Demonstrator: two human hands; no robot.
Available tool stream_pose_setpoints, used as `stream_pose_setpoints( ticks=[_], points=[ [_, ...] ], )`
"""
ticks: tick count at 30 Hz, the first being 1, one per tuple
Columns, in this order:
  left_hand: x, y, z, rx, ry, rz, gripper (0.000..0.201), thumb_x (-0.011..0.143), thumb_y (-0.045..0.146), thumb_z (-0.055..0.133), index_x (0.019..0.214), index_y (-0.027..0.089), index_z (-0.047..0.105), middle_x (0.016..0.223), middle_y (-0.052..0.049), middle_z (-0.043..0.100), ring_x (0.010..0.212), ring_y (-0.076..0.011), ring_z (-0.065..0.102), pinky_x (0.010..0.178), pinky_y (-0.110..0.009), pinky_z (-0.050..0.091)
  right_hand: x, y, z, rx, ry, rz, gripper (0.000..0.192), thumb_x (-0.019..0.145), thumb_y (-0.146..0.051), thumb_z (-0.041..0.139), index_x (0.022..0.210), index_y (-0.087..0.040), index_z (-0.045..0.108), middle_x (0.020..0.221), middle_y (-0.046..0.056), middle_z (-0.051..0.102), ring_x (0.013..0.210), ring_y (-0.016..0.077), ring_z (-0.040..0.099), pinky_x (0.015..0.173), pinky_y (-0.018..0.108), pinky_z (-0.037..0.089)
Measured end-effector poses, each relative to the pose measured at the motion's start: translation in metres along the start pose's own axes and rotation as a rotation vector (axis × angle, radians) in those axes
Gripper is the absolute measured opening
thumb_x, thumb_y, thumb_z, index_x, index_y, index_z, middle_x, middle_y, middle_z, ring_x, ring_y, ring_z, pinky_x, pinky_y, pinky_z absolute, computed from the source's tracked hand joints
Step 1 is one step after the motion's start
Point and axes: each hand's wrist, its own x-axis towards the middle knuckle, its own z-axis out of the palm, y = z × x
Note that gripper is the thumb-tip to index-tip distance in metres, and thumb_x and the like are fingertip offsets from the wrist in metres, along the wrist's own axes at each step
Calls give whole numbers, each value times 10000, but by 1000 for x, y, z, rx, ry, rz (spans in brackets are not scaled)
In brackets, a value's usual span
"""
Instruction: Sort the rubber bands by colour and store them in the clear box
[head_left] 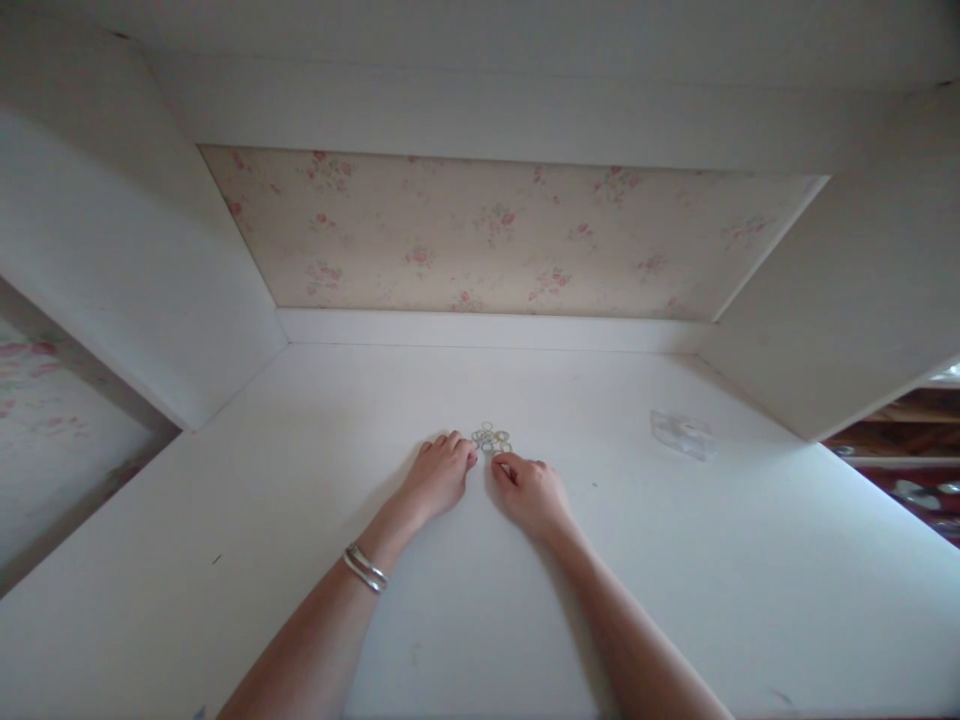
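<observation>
A small heap of thin rings (489, 437), gold and silver in tone, lies on the white desk top (465, 620). My left hand (441, 472) rests at the heap's left edge, its fingers curled inward and closed. Whatever those fingertips may hold is hidden. On the other side, my right hand (531, 490) is beside the lower right of the heap, thumb and forefinger pinched together close to the rings. Whether a ring sits in that pinch is too small to make out. Two silver bangles (365, 567) circle my left wrist.
A clear plastic bag (682, 434) lies flat to the right of the rings. White side panels (840, 270) and a back ledge (495, 329) enclose the desk, with floral wallpaper (495, 230) behind. Shelves with objects (911, 450) appear beyond the right edge.
</observation>
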Motion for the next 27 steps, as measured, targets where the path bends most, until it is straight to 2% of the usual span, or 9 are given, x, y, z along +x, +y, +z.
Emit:
stream_pose_setpoints(
  ticks=[7,16,23,27],
  points=[
    [2,0,-4,29,-67,19,199,937,208,369,899,186,563,957,-63,562,904,-198,530,778,-324,389,-2,-3,0,-93,-10,-33,303,920,-371,379,916,-306,674,786,1,710,723,165,627,630,239,328],
    [-4,-1,-2,-23,-20,18,186,955,231,349,945,193,531,987,-54,539,945,-194,506,808,-335,377,-2,-2,-3,-48,-37,-49,295,924,-356,381,915,-294,669,762,-15,705,720,151,615,677,233,335],
    [-6,-2,-6,-48,-57,51,162,936,268,419,919,204,567,974,-45,545,962,-190,512,835,-330,370,-3,-5,-6,-30,-57,-54,304,925,-347,380,905,-273,674,770,3,707,730,144,618,708,233,339],
    [-5,-2,0,-74,-5,36,198,952,242,367,907,197,554,966,-41,551,944,-189,522,809,-343,372,-4,-4,-6,-40,-51,-70,307,927,-347,380,890,-265,673,741,9,701,714,150,618,732,246,342]
  ],
)
